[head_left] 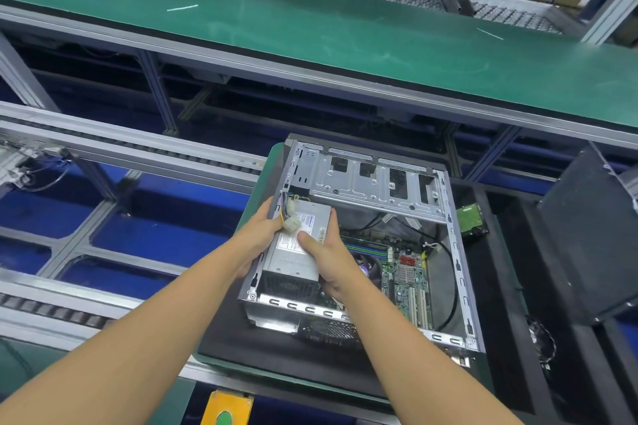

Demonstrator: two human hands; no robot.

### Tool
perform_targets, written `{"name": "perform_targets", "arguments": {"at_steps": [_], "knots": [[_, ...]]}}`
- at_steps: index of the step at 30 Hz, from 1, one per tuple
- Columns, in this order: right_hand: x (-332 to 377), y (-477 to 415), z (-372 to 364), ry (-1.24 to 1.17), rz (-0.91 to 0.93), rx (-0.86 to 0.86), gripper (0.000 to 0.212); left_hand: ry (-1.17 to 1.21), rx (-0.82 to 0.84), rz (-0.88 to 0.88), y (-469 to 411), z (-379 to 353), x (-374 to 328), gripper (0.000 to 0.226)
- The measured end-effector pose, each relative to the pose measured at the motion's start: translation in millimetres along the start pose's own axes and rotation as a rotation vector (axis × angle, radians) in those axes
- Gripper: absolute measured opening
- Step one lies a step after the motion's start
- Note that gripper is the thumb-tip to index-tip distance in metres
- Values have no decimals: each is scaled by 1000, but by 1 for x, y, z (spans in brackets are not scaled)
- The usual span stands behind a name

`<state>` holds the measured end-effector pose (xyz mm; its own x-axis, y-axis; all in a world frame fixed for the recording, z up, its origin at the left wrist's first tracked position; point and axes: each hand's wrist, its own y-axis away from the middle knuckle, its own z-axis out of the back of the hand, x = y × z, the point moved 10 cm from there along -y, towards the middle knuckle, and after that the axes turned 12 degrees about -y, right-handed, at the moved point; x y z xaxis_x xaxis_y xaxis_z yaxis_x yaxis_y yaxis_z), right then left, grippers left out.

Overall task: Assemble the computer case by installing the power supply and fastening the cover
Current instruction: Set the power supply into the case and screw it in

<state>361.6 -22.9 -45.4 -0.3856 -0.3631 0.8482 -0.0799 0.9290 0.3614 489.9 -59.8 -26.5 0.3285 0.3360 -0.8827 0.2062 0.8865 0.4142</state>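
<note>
Power supply, clasped between my left hand and right hand, sits at the near-left corner of the open case; I should, probably, keep its loose wires clear while seating it square.

Both hands grip power supply inside case.
</note>
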Motion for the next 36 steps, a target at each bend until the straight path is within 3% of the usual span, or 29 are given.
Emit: {"name": "perform_targets", "arguments": {"at_steps": [4,7,12,23,26,29,32,36], "knots": [[0,-2,3,-13,-19,-17,70,-71,-24,-46,4,-1,-6,50],[-3,-2,5,30,-40,-64,87,-65,-51,-16,2,4,-4,45],[-8,-1,2,27,-84,-74,106,25,-41,87,3,5,10,57],[-5,0,1,-39,-68,-39,75,82,3,60,1,3,7,60],[-4,0,1,28,-45,-72,79,35,-25,55,1,5,6,52],[2,1,3,160,12,-154,98,-113,-66,-20,6,4,-4,32],[5,2,2,198,48,-159,101,-213,-97,-69,9,3,-11,41],[7,3,0,186,67,-140,89,-276,-104,-99,6,4,-9,46]]}}
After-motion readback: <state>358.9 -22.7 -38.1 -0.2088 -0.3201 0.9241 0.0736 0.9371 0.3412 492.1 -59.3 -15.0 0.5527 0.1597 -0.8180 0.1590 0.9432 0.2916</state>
